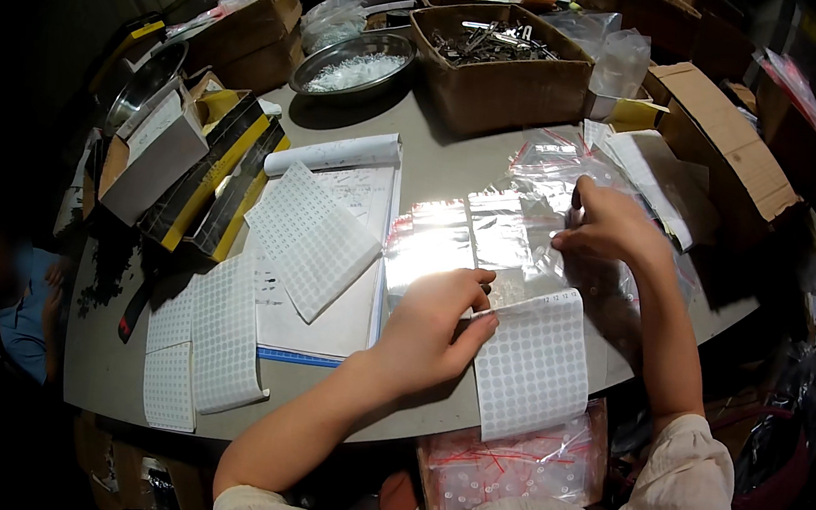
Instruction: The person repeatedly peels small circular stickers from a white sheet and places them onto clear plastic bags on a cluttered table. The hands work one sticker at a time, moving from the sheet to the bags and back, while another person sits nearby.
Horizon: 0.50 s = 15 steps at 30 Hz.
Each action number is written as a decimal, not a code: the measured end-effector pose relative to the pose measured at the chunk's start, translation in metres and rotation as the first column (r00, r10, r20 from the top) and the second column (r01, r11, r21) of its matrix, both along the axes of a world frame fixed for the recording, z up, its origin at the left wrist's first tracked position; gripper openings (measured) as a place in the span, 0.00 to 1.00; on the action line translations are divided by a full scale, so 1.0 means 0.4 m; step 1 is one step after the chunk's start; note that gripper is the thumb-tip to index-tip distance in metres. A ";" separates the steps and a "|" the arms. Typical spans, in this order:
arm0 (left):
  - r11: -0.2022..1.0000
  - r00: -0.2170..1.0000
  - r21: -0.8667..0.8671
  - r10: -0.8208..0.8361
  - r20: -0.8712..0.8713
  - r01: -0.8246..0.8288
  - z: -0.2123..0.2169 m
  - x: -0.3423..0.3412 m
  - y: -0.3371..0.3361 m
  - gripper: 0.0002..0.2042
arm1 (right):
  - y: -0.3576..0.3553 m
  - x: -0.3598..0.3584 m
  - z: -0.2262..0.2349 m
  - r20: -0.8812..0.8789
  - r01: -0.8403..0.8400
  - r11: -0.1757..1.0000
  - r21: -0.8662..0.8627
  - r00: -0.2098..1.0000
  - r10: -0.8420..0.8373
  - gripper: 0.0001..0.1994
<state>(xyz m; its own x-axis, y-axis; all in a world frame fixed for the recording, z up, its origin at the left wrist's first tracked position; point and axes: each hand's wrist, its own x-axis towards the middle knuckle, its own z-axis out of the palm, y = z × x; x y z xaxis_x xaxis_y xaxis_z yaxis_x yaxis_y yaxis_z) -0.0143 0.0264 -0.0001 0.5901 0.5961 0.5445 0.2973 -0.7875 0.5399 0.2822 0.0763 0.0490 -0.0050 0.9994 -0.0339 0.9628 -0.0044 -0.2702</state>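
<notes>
My left hand [433,330] pinches the upper left corner of a white sheet of round stickers [534,365], which hangs over the table's near edge. My right hand [613,223] is over clear zip bags [550,155] at the right, fingers bent. A small pale round sticker [556,238] shows at its lower fingertip. Between my hands lie flat, shiny clear bags [435,238] with red strips, overlapping in a row. Glare hides part of them.
More sticker sheets [314,244] lie on an open notebook [313,340] and at the table's left. Behind are a metal bowl [354,66] of small clear pieces and a carton [497,94] of metal parts. A box of bags [514,469] sits below the near edge. Another person [29,313] is at far left.
</notes>
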 end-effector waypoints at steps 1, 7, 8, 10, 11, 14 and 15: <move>0.995 1.000 -0.094 0.029 -0.009 -0.030 0.007 -0.004 -0.003 0.09 | 0.007 0.004 -0.016 -0.002 -0.056 0.992 0.111 0.998 0.056 0.26; 0.923 0.998 -0.385 0.051 0.038 -0.032 0.037 0.003 -0.016 0.10 | 0.024 -0.074 -0.084 0.099 -0.484 0.707 0.516 0.853 0.512 0.20; 0.915 0.999 -0.404 0.019 0.040 -0.001 0.031 0.003 -0.016 0.10 | 0.019 -0.085 -0.086 0.154 -0.574 0.705 0.417 0.809 0.567 0.20; 0.889 0.997 -0.454 -0.039 0.063 0.063 0.024 0.005 -0.019 0.10 | 0.012 -0.087 -0.092 0.113 -0.653 0.681 0.331 0.744 0.658 0.13; 0.872 0.995 -0.482 -0.052 0.081 0.085 0.023 0.003 -0.023 0.10 | 0.008 -0.089 -0.077 0.083 -0.658 0.708 0.257 0.745 0.662 0.10; 0.820 0.992 -0.561 -0.065 0.104 0.112 0.005 0.000 -0.027 0.11 | -0.015 -0.084 -0.033 -0.011 -0.672 0.725 0.151 0.732 0.681 0.08; 0.801 0.992 -0.588 -0.064 0.104 0.114 0.000 -0.001 -0.027 0.11 | -0.019 -0.088 -0.027 -0.110 -0.636 0.764 0.104 0.756 0.645 0.08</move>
<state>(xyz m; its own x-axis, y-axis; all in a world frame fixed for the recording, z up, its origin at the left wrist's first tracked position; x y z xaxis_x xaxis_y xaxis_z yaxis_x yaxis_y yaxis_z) -0.0147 0.0156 -0.0002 0.6283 0.7638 0.1477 0.1808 -0.3280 0.9272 0.2472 0.0689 0.0381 -0.6450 0.7609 0.0712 0.6900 0.6199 -0.3737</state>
